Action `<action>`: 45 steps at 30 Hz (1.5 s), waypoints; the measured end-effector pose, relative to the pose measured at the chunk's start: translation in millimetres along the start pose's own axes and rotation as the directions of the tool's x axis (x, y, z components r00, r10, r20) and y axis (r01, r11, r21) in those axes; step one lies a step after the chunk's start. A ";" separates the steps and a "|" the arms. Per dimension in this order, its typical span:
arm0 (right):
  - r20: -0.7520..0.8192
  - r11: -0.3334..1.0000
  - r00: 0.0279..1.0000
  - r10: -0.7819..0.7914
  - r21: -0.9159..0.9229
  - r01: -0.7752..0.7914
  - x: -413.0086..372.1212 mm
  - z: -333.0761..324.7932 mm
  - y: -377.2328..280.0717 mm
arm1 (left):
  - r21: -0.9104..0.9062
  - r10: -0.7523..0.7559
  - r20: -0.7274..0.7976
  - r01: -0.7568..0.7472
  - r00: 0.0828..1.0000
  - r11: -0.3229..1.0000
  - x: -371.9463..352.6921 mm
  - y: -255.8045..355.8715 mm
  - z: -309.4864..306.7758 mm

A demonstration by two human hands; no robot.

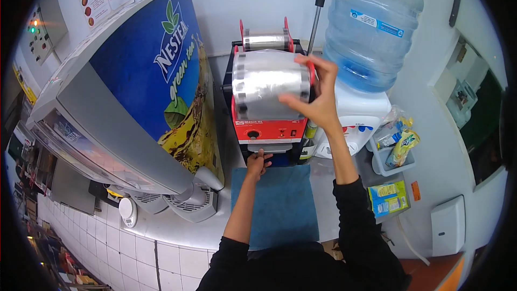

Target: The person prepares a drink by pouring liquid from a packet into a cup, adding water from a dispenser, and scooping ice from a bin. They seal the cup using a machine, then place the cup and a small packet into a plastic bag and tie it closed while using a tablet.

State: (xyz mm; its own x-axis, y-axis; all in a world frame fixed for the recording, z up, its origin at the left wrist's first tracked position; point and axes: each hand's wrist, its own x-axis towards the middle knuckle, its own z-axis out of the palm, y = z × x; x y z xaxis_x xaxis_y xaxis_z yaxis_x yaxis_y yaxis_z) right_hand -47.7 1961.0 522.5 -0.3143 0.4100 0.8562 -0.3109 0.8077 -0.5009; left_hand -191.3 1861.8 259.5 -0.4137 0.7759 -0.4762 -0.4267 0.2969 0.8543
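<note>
A red and black cup sealing machine (265, 131) stands against the wall, with a large roll of clear sealing film (264, 83) on top. My right hand (319, 94) spans the roll's right end, thumb on the front and fingers by the red end disc. Slight blur softens its fingertips. Below the red control panel, my left hand (259, 165) grips the front edge of the machine's metal tray (271, 148), some of its fingers hidden underneath. Behind the large roll sits a smaller film roll (266, 39). A black-knobbed lever (316, 19) rises at the right.
A Nestea drink dispenser (145, 75) fills the left side. At right stands a white water dispenser (355, 110) with a blue bottle (374, 27). A blue cloth (274, 207) lies before the machine. Beside them are a grey basket (380, 166), packets (389, 198) and a small scale (128, 211).
</note>
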 end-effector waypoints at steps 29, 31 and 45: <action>-0.140 0.792 0.879 0.456 -0.386 -0.473 -225.2 41.9 22.1 | -0.150 -0.049 0.342 0.106 0.938 0.983 -40.9 -65.1 -48.4; -0.057 0.775 0.881 0.470 -0.451 -0.442 -223.9 46.4 21.9 | -0.160 -0.044 0.346 0.105 0.937 0.981 -39.6 -64.1 -39.9; -0.135 0.939 0.980 0.149 -0.290 -0.183 -231.3 64.3 34.1 | -0.276 0.038 0.275 0.041 0.961 0.960 -58.1 -65.8 -67.7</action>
State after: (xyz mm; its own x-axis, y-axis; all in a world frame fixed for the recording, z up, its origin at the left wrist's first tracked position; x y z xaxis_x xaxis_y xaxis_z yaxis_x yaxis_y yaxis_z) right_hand -43.2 1866.5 299.2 -0.2327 0.5792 0.7812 0.0255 0.8067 -0.5905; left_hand -193.6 1759.5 216.8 -0.1926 0.9096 -0.3681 -0.6490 0.1633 0.7431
